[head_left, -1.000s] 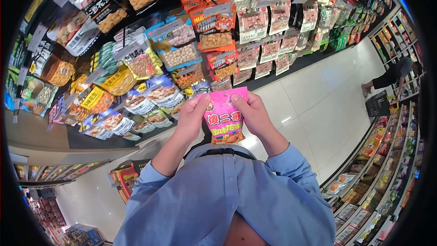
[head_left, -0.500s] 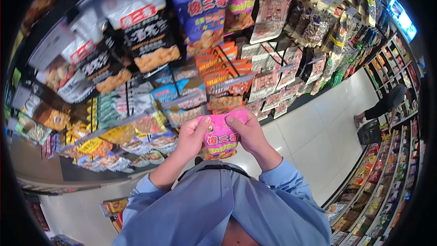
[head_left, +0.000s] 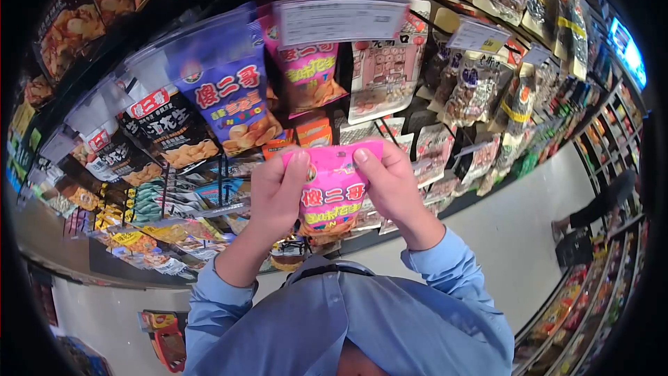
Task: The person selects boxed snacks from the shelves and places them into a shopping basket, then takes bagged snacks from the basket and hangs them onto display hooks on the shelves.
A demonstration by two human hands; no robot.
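Note:
A pink snack bag with red characters is held upright in front of the body, its printed face toward the camera. My left hand grips its upper left corner, thumb on the front. At the upper right corner my right hand pinches it the same way. Behind and above the hands, a similar pink bag hangs under a price tag. Beside it on the left hangs a purple bag, and on the right a white and pink bag.
Hooks of hanging snack bags fill the rack ahead. At the right, a person is by the shelves with a black basket. A red and yellow item stands on the floor at lower left. A lit screen is at upper right.
The view has tilted up, bringing the upper rack nearer. Both hands, still gripping the pink bag, have risen toward the hanging bags compared with half a second ago.

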